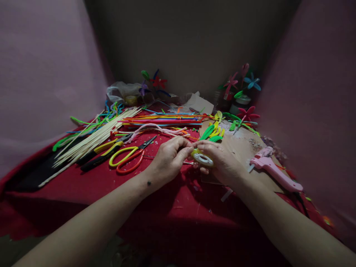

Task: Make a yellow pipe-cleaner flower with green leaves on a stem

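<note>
Both hands meet over the middle of a red cloth-covered table. My right hand is closed round a small roll of yellow-green tape with a white core. My left hand pinches at the roll's edge with thumb and fingertips, touching the tape. Just left of my hands lie scissors with yellow and orange handles.
Wooden skewers, pliers and coloured pipe cleaners spread across the left and back. A pink glue gun lies on brown cardboard at right. Pipe-cleaner flowers stand at the back. Pink walls close in both sides.
</note>
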`<state>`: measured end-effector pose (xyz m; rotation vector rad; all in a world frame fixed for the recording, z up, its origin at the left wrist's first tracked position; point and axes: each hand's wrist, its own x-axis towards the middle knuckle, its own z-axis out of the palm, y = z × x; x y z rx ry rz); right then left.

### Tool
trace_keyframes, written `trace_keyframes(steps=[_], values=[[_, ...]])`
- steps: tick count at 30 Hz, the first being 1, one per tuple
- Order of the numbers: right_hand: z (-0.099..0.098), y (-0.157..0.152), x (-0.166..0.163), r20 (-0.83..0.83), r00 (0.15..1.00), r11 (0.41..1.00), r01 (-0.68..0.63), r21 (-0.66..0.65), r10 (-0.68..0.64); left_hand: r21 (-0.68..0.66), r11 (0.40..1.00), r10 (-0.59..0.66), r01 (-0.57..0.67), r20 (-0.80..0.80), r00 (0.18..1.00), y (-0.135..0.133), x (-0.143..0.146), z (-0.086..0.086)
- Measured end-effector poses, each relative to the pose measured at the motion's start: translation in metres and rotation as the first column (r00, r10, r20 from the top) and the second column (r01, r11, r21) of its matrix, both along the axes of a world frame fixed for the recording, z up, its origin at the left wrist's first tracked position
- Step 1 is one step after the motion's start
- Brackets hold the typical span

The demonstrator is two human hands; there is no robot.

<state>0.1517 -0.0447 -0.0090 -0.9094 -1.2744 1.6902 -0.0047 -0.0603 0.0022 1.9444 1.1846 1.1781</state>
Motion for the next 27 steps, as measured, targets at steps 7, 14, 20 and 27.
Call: trace_keyframes(steps=[7, 14, 20, 27], values=[[-0.007, -0.006, -0.002, 0.170, 0.937, 0.814, 0.163, 0.558, -0.304, -0.621, 0.609, -0.021, 0.493, 0.609, 0.793, 0.004, -0.004, 0.003], [-0.007, -0.018, -0.001, 0.135, 0.937, 0.695, 0.138, 0.705, -0.323, -0.482, 0.391, -0.027, 0.784, 0.846, 0.533, 0.007, -0.002, -0.002], [0.001, -0.022, -0.003, 0.023, 0.928, 0.718, 0.273, 0.640, -0.372, -0.536, 0.352, -0.193, 0.767, 0.761, 0.620, 0.006, -0.005, -0.002], [-0.003, -0.013, 0.033, 0.332, 0.819, 0.707, 0.123, 0.696, -0.469, -0.424, 0.874, -0.142, 0.236, 0.241, 0.960, 0.019, -0.036, 0.011]])
